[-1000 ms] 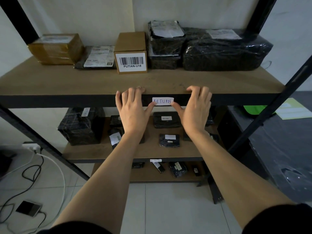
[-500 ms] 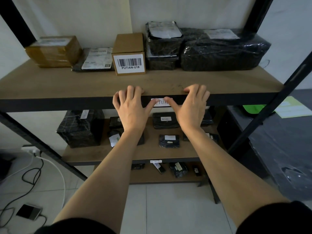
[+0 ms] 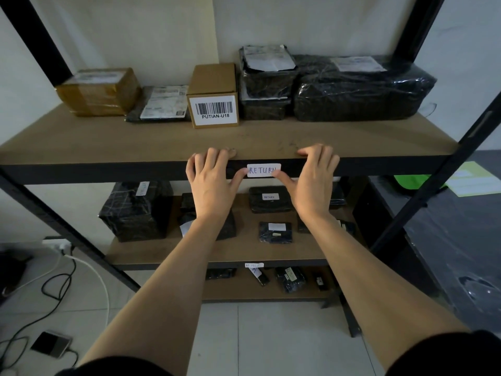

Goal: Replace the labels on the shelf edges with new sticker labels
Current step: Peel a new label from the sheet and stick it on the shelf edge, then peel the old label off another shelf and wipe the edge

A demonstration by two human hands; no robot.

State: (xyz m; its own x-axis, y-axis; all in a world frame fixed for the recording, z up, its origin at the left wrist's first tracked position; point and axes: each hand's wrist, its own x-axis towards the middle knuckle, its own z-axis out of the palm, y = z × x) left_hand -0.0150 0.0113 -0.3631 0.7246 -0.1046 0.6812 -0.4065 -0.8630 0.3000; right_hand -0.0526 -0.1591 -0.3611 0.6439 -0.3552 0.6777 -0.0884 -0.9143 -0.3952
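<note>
The left hand (image 3: 214, 183) and right hand (image 3: 314, 183) rest their fingertips on the tan wooden top shelf board (image 3: 135, 142), neither grip wrapped round anything. Each thumb presses one end of the white rectangular sticker label (image 3: 263, 170) handwritten RETURN, which sits on the shelf's black metal front edge (image 3: 108, 173). This looks like the smoothing-down step. Next would be letting go and turning to the small white label (image 3: 254, 265) on a lower shelf edge. Further back, a taped brown carton (image 3: 99, 90), a barcode-labelled cardboard box (image 3: 214, 96) and black plastic-wrapped parcels (image 3: 360, 96) sit sealed, their contents hidden.
</note>
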